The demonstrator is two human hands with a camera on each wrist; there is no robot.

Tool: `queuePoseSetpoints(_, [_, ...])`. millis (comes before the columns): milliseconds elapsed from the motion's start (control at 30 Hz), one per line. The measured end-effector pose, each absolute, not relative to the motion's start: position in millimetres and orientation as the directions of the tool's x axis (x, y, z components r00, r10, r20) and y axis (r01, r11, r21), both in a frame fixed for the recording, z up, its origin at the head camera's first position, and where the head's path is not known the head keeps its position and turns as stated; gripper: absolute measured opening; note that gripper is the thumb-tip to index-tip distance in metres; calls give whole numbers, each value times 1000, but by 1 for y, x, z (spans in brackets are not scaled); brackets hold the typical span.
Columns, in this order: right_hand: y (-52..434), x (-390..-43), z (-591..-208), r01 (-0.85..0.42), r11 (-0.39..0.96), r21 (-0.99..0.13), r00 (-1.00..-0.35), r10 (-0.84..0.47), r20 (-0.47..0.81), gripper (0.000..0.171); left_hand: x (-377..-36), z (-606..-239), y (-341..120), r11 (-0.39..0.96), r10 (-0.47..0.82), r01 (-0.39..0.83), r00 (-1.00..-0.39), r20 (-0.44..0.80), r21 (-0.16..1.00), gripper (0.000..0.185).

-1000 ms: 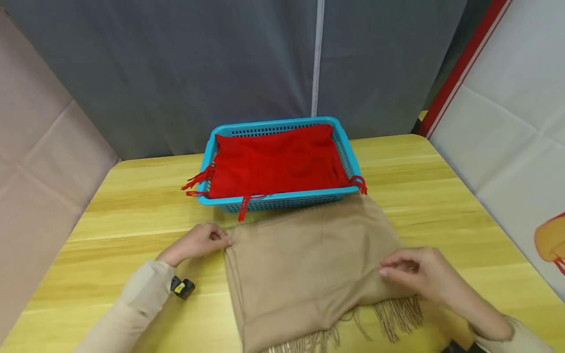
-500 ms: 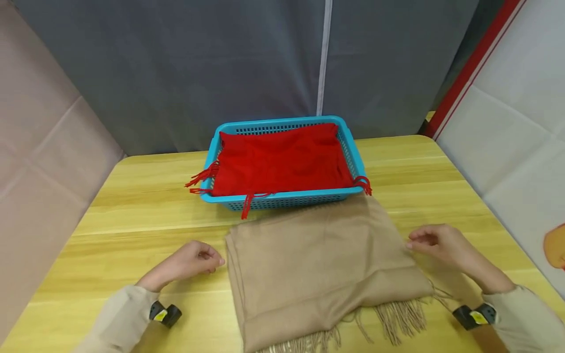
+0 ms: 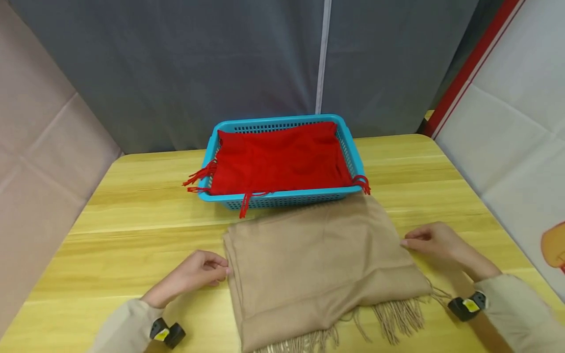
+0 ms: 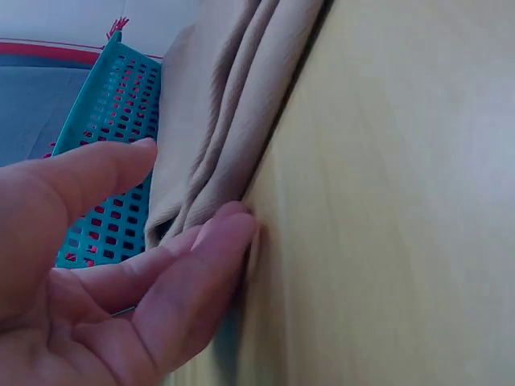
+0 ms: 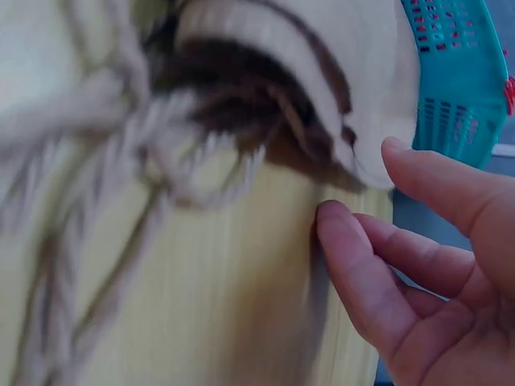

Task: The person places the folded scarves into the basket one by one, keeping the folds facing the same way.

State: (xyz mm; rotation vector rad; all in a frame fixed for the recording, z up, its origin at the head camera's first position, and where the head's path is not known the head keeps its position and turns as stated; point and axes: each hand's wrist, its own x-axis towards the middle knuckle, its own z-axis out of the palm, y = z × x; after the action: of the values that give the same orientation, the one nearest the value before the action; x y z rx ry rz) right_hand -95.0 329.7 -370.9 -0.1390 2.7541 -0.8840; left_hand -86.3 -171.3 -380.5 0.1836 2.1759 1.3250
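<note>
A tan fringed scarf (image 3: 309,264) lies folded on the wooden table, its layered edge at left and its fringe toward the near side. My left hand (image 3: 196,274) is at the scarf's left edge; in the left wrist view its fingertips (image 4: 229,229) reach the bottom of the folded layers (image 4: 233,121), thumb held apart. At the right edge is my right hand (image 3: 439,242). The right wrist view shows a gap between its thumb (image 5: 426,177) and fingers, close to the scarf's rounded fold (image 5: 370,121), with nothing gripped.
Behind the scarf stands a blue plastic basket (image 3: 282,197) holding a folded red scarf (image 3: 282,162), whose tassels hang over the rim. The tan scarf's far edge lies against the basket's front. A grey curtain (image 3: 220,73) hangs behind the table (image 3: 145,196), with pale panels at both sides.
The right hand has let go of the scarf's near right part and moved out to its right edge. My left hand has slid nearer along the left edge, moving off it and back.
</note>
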Motion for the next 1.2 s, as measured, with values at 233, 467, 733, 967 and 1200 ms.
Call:
queuePoseSetpoints(233, [316, -100, -374, 11, 767, -641, -957, -179, -230, 40, -82, -389, -166, 361, 433, -162, -843, -319, 918, 42])
queuePoseSetpoints(467, [306, -100, -378, -36, 741, -670, -967, -194, -163, 30, -79, -396, -158, 319, 396, -159, -873, -283, 934, 46])
queuePoseSetpoints(733, [290, -94, -383, -73, 715, -695, -966, -224, -129, 17, -78, -408, -145, 267, 274, -172, -930, -246, 948, 42])
queuePoseSetpoints(967, [279, -87, -385, -82, 707, -703, -970, -220, -108, 11, -74, -402, -131, 379, 155, -108, -972, -178, 919, 46])
queuePoseSetpoints(1200, [273, -81, -385, -163, 672, -723, -944, -319, -84, 8, -76, -401, -127, 363, 178, -109, -967, -183, 925, 49])
